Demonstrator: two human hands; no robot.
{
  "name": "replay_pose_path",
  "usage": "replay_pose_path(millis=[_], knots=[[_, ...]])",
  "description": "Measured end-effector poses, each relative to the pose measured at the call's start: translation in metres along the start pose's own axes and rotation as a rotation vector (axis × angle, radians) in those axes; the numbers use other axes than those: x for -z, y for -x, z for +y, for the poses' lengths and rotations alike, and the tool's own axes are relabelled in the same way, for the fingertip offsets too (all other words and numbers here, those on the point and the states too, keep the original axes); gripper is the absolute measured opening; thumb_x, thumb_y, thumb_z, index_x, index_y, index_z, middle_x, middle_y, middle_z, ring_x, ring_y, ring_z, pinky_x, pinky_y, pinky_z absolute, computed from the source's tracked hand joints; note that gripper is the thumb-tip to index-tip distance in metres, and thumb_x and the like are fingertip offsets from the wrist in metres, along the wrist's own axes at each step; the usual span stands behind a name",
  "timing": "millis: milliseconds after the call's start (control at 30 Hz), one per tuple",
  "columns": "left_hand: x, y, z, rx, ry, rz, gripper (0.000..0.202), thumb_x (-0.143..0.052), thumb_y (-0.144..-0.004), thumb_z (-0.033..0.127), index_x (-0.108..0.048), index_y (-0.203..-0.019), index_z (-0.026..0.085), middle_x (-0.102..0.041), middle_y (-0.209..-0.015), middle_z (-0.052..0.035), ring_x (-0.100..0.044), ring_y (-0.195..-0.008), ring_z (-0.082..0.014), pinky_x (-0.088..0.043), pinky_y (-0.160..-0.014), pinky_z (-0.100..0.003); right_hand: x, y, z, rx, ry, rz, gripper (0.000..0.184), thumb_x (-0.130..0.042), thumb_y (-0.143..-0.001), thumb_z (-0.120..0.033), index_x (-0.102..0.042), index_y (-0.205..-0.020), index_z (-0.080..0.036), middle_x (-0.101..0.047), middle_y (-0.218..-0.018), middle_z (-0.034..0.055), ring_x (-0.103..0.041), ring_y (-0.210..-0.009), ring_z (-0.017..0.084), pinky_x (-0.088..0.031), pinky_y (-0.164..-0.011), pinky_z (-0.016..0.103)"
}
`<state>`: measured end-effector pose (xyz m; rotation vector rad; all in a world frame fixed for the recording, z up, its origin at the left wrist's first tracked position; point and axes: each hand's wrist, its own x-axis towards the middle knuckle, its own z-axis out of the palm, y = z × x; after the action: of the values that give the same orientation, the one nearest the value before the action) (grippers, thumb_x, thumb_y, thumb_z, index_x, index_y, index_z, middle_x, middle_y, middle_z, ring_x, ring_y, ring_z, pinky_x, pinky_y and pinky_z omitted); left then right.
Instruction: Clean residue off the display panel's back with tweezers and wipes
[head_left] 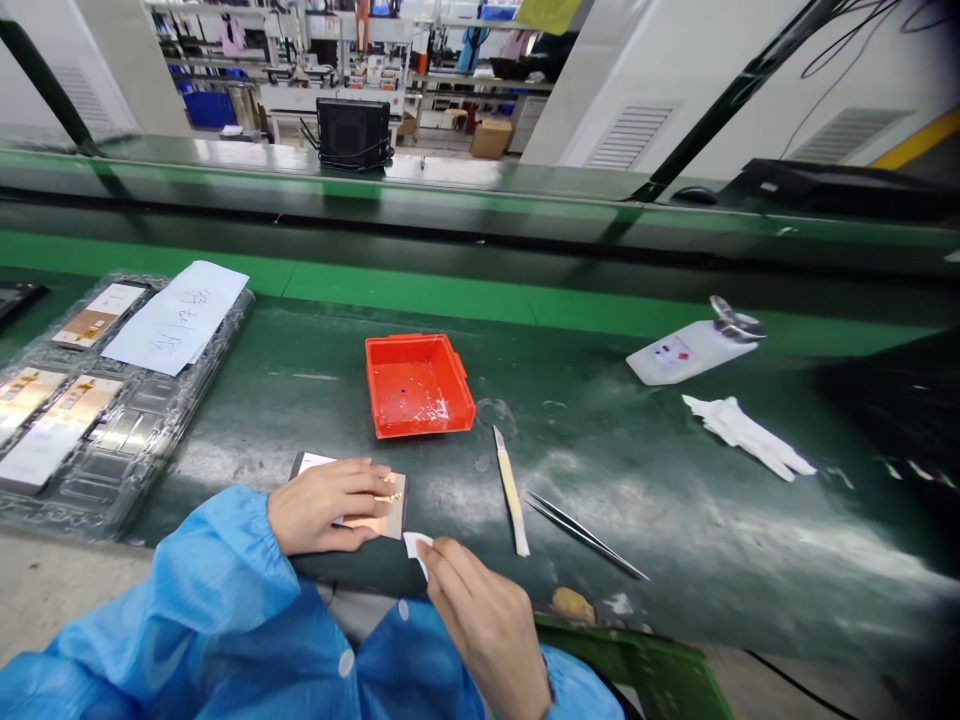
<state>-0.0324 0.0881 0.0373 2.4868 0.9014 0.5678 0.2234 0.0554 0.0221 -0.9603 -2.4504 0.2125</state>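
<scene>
My left hand (324,505) lies over a flat rectangular part (390,505) with a coppery, shiny face near the front edge of the green bench, fingers pressed down on it. My right hand (480,620) is just to its right, fingers pinched on a small white scrap (414,546) that touches the part's lower right corner. Both sleeves are light blue. A cream-handled scraper (511,495) and black tweezers (581,530) lie a little right of my hands.
An orange tray (418,385) sits behind my hands. At left a clear plastic tray (112,440) holds several similar flat parts and a written paper slip (176,315). A white dispenser bottle (690,345) and a white wipe (746,435) lie at right.
</scene>
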Motion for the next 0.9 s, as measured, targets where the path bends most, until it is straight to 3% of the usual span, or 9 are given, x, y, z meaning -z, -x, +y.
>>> replay_pose_path(millis=[367, 567, 733, 833, 900], knots=[[0.000, 0.000, 0.000, -0.002, 0.003, 0.013, 0.024, -0.057, -0.091, 0.029, -0.060, -0.112, 0.019, -0.060, -0.128, -0.0070, -0.049, -0.128, -0.0217, -0.035, -0.112, -0.038, 0.003, 0.001, 0.000, -0.014, -0.011, 0.005, 0.031, -0.034, -0.097, -0.010, -0.064, -0.104, -0.015, -0.070, -0.095, 0.0075, -0.067, -0.076, 0.014, -0.048, -0.063, 0.023], [0.000, 0.001, 0.000, 0.008, -0.004, -0.005, 0.026, -0.057, -0.090, 0.028, -0.060, -0.115, 0.019, -0.059, -0.130, -0.0061, -0.048, -0.128, -0.0219, -0.034, -0.112, -0.038, 0.014, -0.001, 0.010, -0.118, -0.204, 0.012, 0.022, -0.040, -0.098, -0.017, -0.062, -0.096, -0.019, -0.067, -0.088, 0.0038, -0.066, -0.075, 0.013, -0.048, -0.066, 0.021], [0.002, 0.000, 0.001, 0.008, 0.003, -0.003, 0.025, -0.057, -0.090, 0.027, -0.060, -0.113, 0.020, -0.060, -0.129, -0.0064, -0.049, -0.128, -0.0217, -0.035, -0.112, -0.038, 0.050, -0.003, 0.052, -0.300, -0.016, 0.221, 0.020, -0.045, -0.097, -0.031, -0.062, -0.100, -0.020, -0.066, -0.096, 0.0056, -0.065, -0.085, 0.018, -0.047, -0.075, 0.026], [0.004, -0.001, 0.003, 0.011, 0.005, -0.015, 0.026, -0.055, -0.090, 0.026, -0.058, -0.115, 0.019, -0.059, -0.129, -0.0079, -0.050, -0.127, -0.0220, -0.036, -0.111, -0.039, 0.066, -0.004, 0.098, -0.528, 0.251, 0.262, 0.032, -0.041, -0.096, -0.043, -0.064, -0.101, -0.020, -0.067, -0.090, 0.0051, -0.062, -0.068, 0.018, -0.042, -0.056, 0.027], [0.005, -0.001, 0.004, 0.017, -0.001, -0.011, 0.031, -0.056, -0.090, 0.028, -0.055, -0.119, 0.017, -0.055, -0.133, -0.0109, -0.048, -0.128, -0.0228, -0.038, -0.109, -0.039, 0.070, -0.004, 0.130, -0.573, 0.330, 0.227, 0.036, -0.041, -0.095, -0.047, -0.065, -0.097, -0.020, -0.066, -0.080, 0.0045, -0.060, -0.064, 0.019, -0.037, -0.051, 0.027]])
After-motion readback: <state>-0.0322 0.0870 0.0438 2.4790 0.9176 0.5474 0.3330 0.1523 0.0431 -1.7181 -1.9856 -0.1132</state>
